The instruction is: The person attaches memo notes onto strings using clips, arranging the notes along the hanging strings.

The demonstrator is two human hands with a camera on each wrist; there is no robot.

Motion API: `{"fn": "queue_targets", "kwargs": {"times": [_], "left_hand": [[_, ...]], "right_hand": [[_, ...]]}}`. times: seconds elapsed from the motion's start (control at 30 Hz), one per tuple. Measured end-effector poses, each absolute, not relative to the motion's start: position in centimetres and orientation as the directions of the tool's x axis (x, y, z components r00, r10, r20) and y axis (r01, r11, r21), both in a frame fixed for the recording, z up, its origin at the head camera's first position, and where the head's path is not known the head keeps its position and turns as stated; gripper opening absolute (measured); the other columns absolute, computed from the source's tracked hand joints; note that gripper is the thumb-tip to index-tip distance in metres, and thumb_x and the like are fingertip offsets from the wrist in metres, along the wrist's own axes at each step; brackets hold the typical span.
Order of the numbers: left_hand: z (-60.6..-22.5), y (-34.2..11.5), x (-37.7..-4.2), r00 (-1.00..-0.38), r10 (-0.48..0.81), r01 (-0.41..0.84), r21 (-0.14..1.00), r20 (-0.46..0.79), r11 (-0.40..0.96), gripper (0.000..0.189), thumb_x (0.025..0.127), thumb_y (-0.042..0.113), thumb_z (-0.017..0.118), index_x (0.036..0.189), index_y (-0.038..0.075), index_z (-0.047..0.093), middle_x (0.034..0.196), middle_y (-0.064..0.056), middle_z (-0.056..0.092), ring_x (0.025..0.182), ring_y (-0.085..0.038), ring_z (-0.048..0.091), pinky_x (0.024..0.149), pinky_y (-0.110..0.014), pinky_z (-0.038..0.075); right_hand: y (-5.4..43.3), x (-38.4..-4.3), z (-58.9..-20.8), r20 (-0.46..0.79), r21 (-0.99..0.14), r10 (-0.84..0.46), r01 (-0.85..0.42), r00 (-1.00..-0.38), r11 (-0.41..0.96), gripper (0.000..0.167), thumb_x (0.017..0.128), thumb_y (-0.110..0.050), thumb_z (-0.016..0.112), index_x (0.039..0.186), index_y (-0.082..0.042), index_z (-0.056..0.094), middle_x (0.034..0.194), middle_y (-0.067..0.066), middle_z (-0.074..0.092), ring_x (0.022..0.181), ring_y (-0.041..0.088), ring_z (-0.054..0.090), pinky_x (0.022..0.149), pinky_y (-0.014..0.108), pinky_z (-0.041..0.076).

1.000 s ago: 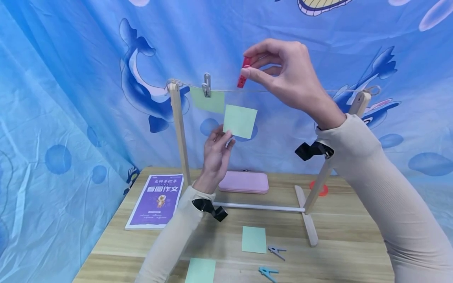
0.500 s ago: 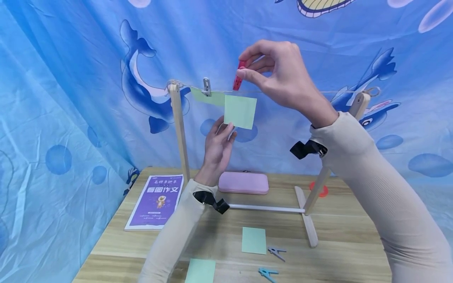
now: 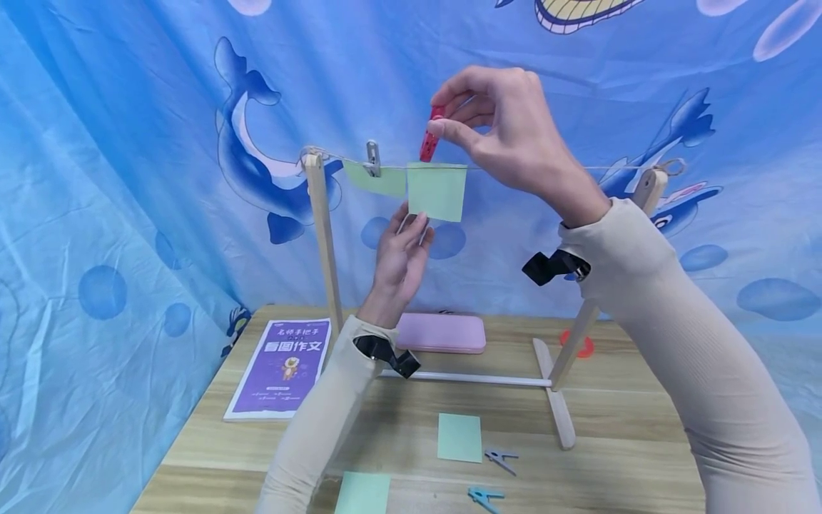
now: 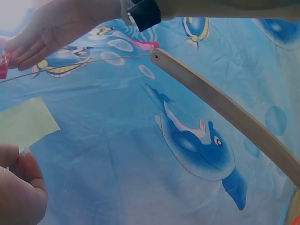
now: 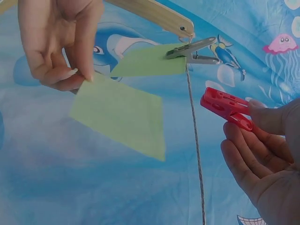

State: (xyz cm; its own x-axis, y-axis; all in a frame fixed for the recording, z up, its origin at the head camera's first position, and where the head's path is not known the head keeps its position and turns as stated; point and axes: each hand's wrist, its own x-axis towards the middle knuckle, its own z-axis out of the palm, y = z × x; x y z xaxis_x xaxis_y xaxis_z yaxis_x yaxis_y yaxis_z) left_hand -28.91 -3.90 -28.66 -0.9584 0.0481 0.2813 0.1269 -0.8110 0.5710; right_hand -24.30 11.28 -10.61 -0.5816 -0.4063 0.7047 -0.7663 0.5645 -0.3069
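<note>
My left hand (image 3: pixel 399 260) pinches a pale green paper square (image 3: pixel 437 193) by its lower left corner. In the head view the square's top edge overlaps the string (image 3: pixel 546 168); the right wrist view shows the paper apart from the string. Between thumb and fingers, my right hand (image 3: pixel 507 128) pinches a red clothespin (image 5: pixel 227 108) just above the string, its nose pointing down toward the paper's top edge. To the left, a grey clothespin (image 5: pixel 192 50) clips another green paper square (image 5: pixel 150 61) to the string.
Wooden posts (image 3: pixel 324 243) hold the string at both ends. On the table (image 3: pixel 629 442) are a purple book (image 3: pixel 279 368), a pink case (image 3: pixel 443 333), green paper squares (image 3: pixel 459 437), a grey-blue clothespin (image 3: pixel 501 459), a blue clothespin (image 3: pixel 484 496) and a red ring (image 3: pixel 584 344).
My left hand has raised the green paper square up to the string's height. My right hand has shifted slightly left with the red clothespin, now over the paper's top edge.
</note>
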Motion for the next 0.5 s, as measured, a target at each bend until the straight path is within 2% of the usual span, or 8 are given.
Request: {"fn": "queue_targets", "kwargs": {"times": [0.2, 0.5], "left_hand": [[-28.14, -4.18, -28.83, -0.953, 0.06, 0.113, 0.531, 0.297, -0.84, 0.018, 0.104, 0.002, 0.06, 0.113, 0.017, 0.06, 0.101, 0.001, 0.059, 0.093, -0.012, 0.056, 0.089, -0.021, 0.051], [-28.06, -4.2, -29.25, -0.959, 0.102, 0.054, 0.522, 0.266, -0.851, 0.018, 0.108, 0.0, 0.047, 0.106, 0.013, 0.058, 0.098, 0.002, 0.057, 0.087, -0.01, 0.058, 0.083, -0.016, 0.052]], "right_hand": [[10.93, -24.48, -10.43, 0.72, -0.269, -0.418, -0.778, -0.554, 0.567, 0.023, 0.098, -0.022, 0.073, 0.114, -0.006, 0.076, 0.105, 0.003, 0.079, 0.092, 0.007, 0.073, 0.09, 0.017, 0.059], [10.4, -24.97, -10.38, 0.735, -0.275, -0.403, -0.783, -0.546, 0.559, 0.019, 0.097, -0.018, 0.074, 0.109, -0.004, 0.078, 0.1, 0.004, 0.078, 0.085, 0.002, 0.069, 0.087, 0.018, 0.059]]}}
